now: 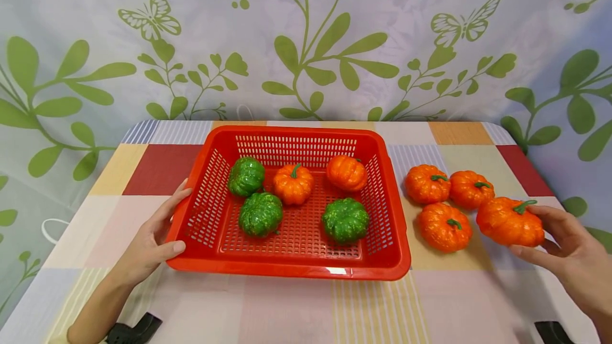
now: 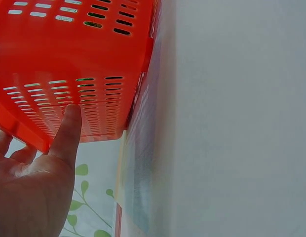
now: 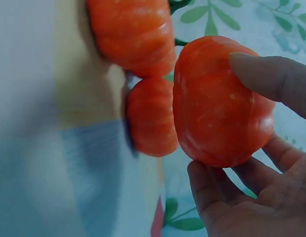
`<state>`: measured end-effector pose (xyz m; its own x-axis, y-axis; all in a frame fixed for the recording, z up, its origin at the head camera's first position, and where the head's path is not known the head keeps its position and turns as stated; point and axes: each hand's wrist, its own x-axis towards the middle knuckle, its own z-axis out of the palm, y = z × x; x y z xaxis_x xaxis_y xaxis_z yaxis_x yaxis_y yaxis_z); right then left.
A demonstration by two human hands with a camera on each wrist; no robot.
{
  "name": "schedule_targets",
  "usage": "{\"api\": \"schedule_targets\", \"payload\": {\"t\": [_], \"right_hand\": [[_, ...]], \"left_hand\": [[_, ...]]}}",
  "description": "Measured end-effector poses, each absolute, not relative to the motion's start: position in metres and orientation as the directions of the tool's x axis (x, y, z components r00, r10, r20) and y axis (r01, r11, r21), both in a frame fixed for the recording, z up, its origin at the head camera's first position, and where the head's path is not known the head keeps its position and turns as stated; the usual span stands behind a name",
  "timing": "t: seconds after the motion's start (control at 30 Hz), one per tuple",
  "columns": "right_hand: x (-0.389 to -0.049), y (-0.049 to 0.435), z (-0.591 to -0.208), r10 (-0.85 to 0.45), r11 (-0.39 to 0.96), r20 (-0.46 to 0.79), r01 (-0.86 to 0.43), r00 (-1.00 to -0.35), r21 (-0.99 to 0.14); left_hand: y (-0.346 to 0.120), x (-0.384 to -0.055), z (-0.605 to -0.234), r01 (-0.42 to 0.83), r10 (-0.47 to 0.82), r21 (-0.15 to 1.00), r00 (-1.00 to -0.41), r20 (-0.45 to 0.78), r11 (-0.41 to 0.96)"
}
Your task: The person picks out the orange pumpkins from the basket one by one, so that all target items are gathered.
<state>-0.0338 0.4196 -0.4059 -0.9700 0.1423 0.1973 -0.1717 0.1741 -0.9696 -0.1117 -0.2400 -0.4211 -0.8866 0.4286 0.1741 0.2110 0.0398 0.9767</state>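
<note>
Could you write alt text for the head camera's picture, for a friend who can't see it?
A person's right hand holds an orange pumpkin beside three other orange pumpkins on a patchwork tablecloth, while the left hand touches the left side of a red basket. Inside are three green pumpkins and two orange ones. Behind is a leafy backdrop.

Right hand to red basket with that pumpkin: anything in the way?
Yes, at table level: three orange pumpkins lie between the held pumpkin and the red basket, whose right rim stands just past them. Nothing visible hangs above, so going over looks clear.
</note>
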Motion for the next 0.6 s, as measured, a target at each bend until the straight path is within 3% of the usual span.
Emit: {"api": "schedule_targets", "payload": {"t": [0.17,0.4,0.6], "right_hand": [[-0.032,0.427,-0.417,0.12,0.134,0.164,-0.147,-0.979,-0.98],[-0.03,0.436,-0.433,0.087,0.363,0.061,-0.025,-0.994,-0.931],[-0.031,0.436,-0.442,0.086,0.393,0.021,0.015,-0.996,-0.919]], "left_hand": [[-0.239,-0.111,-0.421,0.225,0.426,0.974,-0.884,0.191,0.031],[-0.237,-0.11,-0.421,0.241,0.408,0.97,-0.889,0.209,0.027],[-0.238,-0.108,-0.421,0.231,0.401,0.972,-0.895,0.193,0.046]]}}
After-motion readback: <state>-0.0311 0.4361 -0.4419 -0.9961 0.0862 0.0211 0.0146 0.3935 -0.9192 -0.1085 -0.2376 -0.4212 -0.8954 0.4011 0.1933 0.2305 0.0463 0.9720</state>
